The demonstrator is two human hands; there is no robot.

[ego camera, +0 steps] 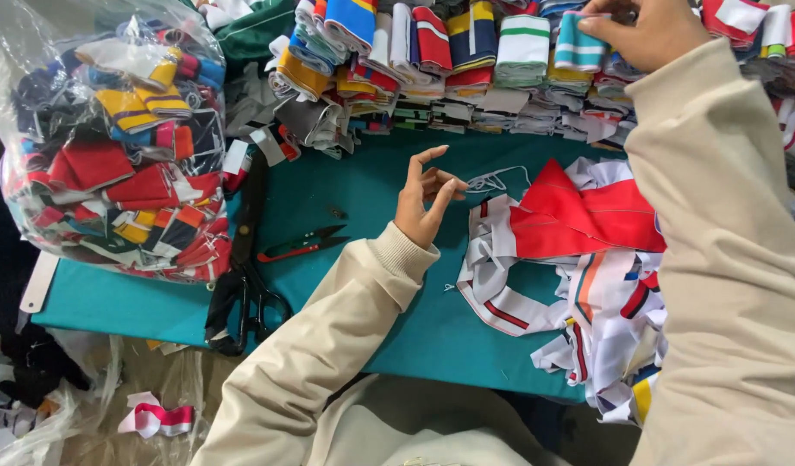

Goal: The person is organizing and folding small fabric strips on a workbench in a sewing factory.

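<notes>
My left hand (426,197) hovers over the teal table (363,194), fingers apart, pinching a thin white thread loop (492,180) by its end. My right hand (643,30) reaches to the far stacks and grips a folded teal-and-white striped knit piece (580,45). Both arms wear cream sleeves. A heap of red, white and striped knit collar pieces (587,259) lies on the table between my arms, with a red piece (578,216) on top.
A clear plastic bag (113,147) stuffed with coloured knit scraps stands at the left. Rows of folded striped pieces (466,52) line the far edge. Small red thread snips (302,246) and large black shears (246,293) lie left of my left arm.
</notes>
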